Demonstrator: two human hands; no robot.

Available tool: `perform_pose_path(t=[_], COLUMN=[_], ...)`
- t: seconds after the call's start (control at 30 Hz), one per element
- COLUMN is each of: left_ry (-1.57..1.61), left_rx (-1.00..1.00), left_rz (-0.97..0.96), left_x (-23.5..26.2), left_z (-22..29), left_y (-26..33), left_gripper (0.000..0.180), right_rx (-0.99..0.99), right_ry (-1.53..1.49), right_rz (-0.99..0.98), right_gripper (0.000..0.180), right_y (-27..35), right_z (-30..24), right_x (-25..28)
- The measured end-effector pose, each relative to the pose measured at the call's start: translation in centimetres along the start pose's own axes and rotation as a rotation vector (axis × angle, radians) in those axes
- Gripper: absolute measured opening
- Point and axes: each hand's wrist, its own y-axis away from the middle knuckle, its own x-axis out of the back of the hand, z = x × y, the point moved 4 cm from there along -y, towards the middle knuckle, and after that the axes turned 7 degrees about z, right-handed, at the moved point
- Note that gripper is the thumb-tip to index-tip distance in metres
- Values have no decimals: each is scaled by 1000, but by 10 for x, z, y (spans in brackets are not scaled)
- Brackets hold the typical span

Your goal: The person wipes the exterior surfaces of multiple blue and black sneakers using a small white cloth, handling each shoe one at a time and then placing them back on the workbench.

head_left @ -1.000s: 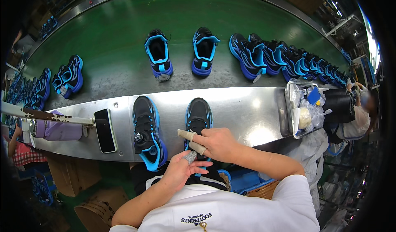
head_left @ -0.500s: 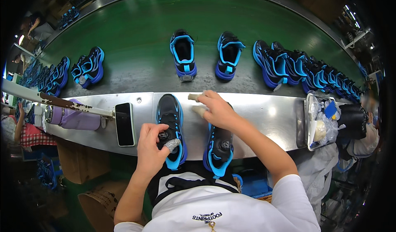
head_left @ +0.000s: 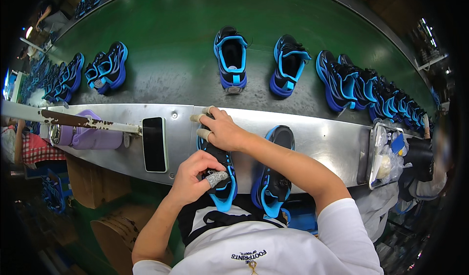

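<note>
While the left hand (head_left: pixel 199 176) curls around the heel of the black-and-blue shoe (head_left: pixel 218 170) on the steel ledge (head_left: pixel 322 138), taped thumb pressed on its collar, the right hand (head_left: pixel 220 131) reaches across, forearm angled, fingers clamped over the toe. A second shoe (head_left: pixel 274 175) lies just beside, a phone (head_left: pixel 155 144) to the left.

Steel worktop (head_left: pixel 322 136) carrying two black-and-blue shoes (head_left: pixel 217 170) (head_left: pixel 273 177), a dark phone (head_left: pixel 155 144), a lilac bottle (head_left: pixel 90 137), a tray of supplies (head_left: pixel 386 155), green conveyor belt (head_left: pixel 171 35) behind bearing more shoes (head_left: pixel 232 60)
</note>
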Motion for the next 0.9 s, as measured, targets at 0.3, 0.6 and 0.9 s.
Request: perform_pose_path(t=[0.3,0.6,0.9], left_ry=[-337,-107,-182], left_rx=[-321,-90,-87], left_rz=[130,58,317], left_x=[20,-24,53], left_z=[28,74,8], left_y=[113,170,157], left_gripper=[38,14,48], right_rx=[-226,-165,-155], right_ry=[41,85,-19], right_rz=[411,411,-303], right_gripper=[40,53,84], right_y=[107,223,158], right_z=[-4,-110,-179], right_x=[109,120,13])
